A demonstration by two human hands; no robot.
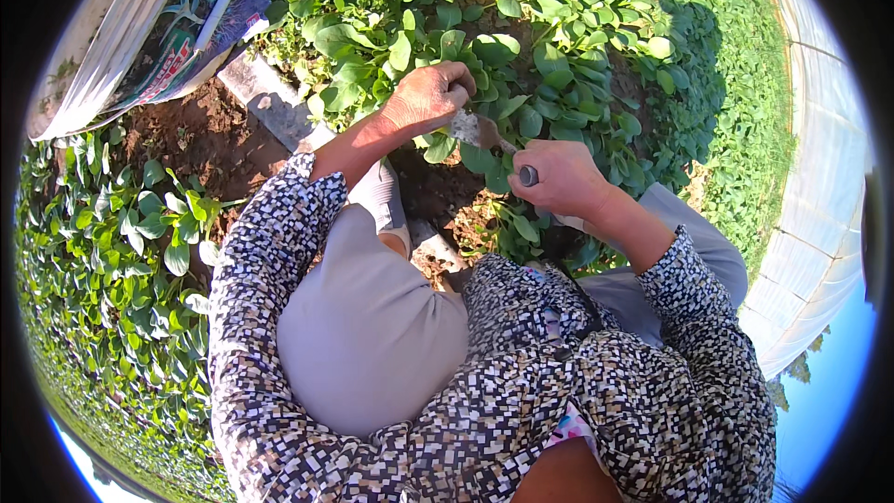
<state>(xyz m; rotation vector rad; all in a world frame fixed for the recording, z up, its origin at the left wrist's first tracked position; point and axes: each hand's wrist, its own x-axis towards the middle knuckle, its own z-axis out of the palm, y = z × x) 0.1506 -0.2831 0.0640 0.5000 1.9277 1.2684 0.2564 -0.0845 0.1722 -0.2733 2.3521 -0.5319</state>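
Many leafy greens (pixel 551 61) grew around both hands, and they looked light, soft and easily bruised, probably best taken low by the stems. The small scraper (pixel 477 130) seemed stiff, with its handle the sensible place to grip. The right hand (pixel 563 177) was wrapped around that handle, and the blade pointed toward the left hand (pixel 430 98), just beside its fingers. The left hand was curled among the leaves; whether it pinched any could not be told.

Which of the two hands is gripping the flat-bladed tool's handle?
The right hand, closed around the grey rounded handle; the left hand, off that handle, is at the green leafy plants.
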